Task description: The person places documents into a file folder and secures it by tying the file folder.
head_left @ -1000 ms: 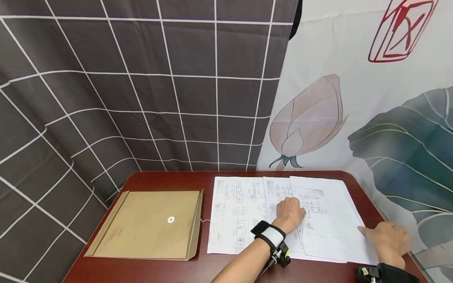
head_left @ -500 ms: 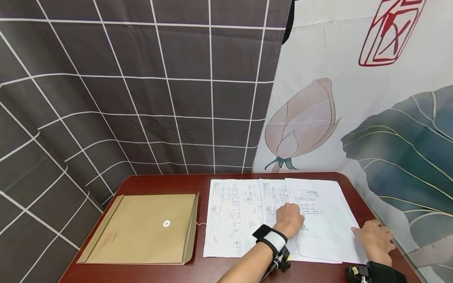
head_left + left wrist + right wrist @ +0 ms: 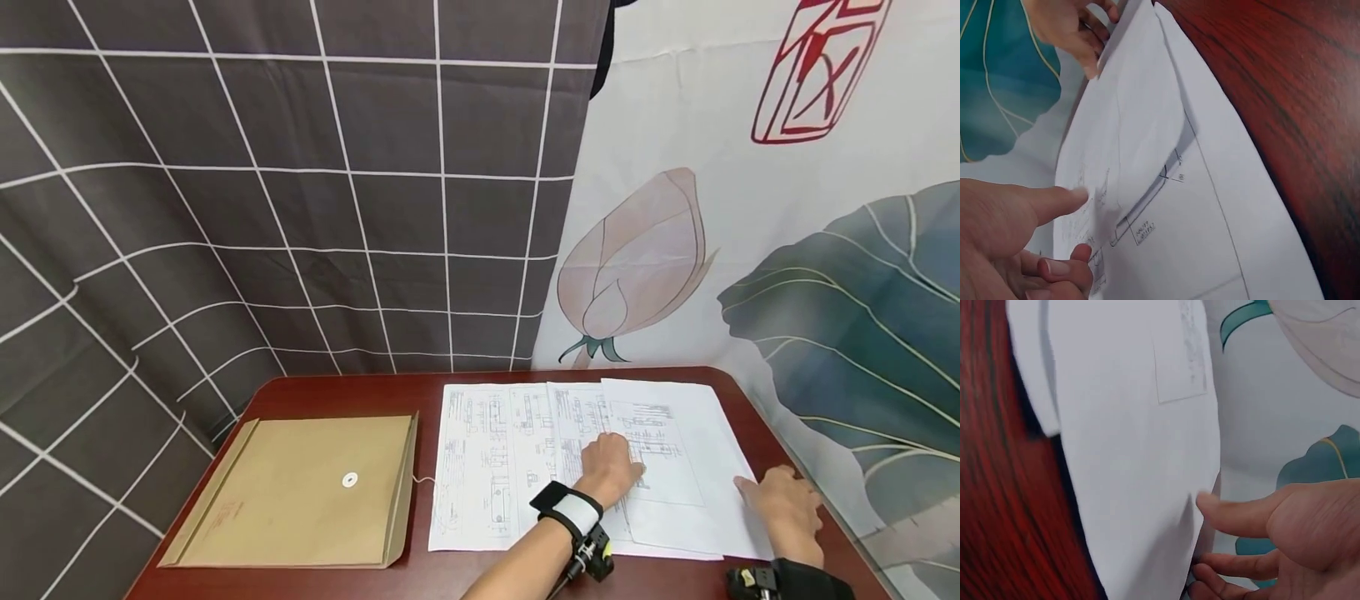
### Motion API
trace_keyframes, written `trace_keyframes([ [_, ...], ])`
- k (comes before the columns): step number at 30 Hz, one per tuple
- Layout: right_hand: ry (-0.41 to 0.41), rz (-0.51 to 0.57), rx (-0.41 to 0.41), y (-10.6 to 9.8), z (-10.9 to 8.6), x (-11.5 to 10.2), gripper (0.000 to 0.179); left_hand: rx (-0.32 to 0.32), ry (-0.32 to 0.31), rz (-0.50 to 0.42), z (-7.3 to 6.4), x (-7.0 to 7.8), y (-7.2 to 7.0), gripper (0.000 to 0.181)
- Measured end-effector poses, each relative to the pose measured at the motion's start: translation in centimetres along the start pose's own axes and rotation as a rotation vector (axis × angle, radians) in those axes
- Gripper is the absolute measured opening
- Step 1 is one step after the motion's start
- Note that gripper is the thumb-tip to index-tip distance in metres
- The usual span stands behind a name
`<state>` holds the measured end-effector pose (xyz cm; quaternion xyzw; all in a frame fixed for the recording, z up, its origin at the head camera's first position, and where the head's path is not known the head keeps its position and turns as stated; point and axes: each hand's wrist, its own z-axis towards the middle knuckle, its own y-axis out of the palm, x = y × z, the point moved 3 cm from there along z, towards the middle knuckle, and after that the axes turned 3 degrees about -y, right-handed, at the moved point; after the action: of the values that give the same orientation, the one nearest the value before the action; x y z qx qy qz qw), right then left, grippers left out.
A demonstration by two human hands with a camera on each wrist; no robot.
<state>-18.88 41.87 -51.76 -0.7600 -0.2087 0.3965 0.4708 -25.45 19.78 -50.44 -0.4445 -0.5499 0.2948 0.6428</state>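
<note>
Printed technical drawings [image 3: 487, 467] lie overlapping on the table, and a mostly blank sheet of paper [image 3: 720, 467] covers their right part. My left hand [image 3: 609, 468] is at the left edge of this upper sheet, fingers curled and thumb over the edge; its hold looks light. In the left wrist view, the near edge of the upper sheet [image 3: 1147, 119] casts a shadow on the drawing beneath. At the sheet's right edge, my right hand [image 3: 783, 508] holds the paper, thumb on top [image 3: 1235, 515] and fingers curled beside the edge. Their fingertips are partly hidden.
A brown document folder [image 3: 300, 492] with a white round button and a string lies closed at the left of the reddish-brown table [image 3: 450, 575]. A dark grid-patterned cloth [image 3: 300, 208] hangs behind, and a white floral cloth [image 3: 675, 100] hangs at the right.
The whole head view has shifted slightly left and down. My right hand has come a little inward along the sheet's edge. The left hand stays in nearly the same place on the papers.
</note>
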Motion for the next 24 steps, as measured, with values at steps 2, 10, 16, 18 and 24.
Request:
trace_keyframes([
  [2,-0.011,-0.007,0.008,0.1,-0.2,-0.1,0.074,0.02,-0.009,0.026,0.1,-0.2,0.3,0.034],
  [10,-0.045,0.041,0.062,0.5,-0.6,-0.5,0.058,0.023,-0.039,-0.018,0.5,-0.6,0.5,0.041],
  [16,-0.118,0.129,0.091,0.8,-0.6,-0.5,0.04,0.012,-0.019,0.01,0.5,-0.7,0.4,0.04],
  [18,-0.146,0.14,0.101,0.8,-0.6,-0.3,0.037,0.007,-0.011,0.022,0.6,-0.8,0.4,0.045],
  [24,-0.19,0.189,0.137,0.6,-0.4,0.6,0.029,0.006,0.01,0.035,0.6,-0.9,0.6,0.047],
])
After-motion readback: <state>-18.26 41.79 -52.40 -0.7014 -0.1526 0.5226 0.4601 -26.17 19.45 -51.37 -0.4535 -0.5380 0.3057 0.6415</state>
